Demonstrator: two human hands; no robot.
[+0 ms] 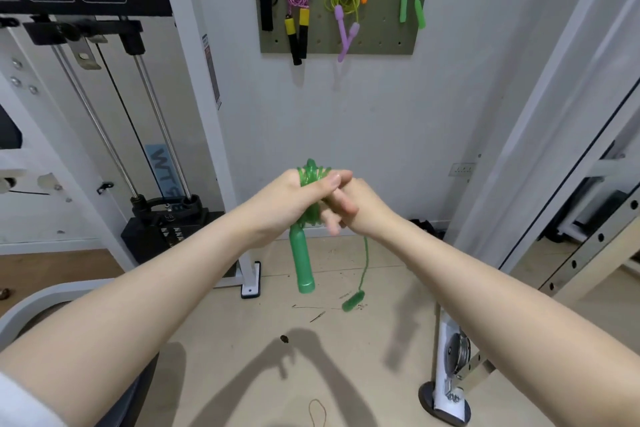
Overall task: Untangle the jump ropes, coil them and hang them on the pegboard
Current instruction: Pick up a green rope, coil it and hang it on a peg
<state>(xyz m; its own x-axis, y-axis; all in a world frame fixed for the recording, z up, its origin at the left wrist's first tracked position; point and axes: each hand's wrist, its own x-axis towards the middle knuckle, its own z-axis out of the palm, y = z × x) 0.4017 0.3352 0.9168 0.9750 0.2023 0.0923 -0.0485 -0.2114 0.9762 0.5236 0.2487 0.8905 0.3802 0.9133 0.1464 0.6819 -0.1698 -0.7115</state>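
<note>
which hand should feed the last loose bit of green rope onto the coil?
Right. The left hand already grips the coil, with one handle hanging below it. The right hand is at the loose tail, whose far handle dangles free, so it probably suits winding better.

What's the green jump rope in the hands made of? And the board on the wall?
The green jump rope looks like shiny, see-through plastic cord; its handle looks like smooth glossy plastic. The pegboard looks like matte painted wood or metal with rows of holes; which one is unclear.
</note>
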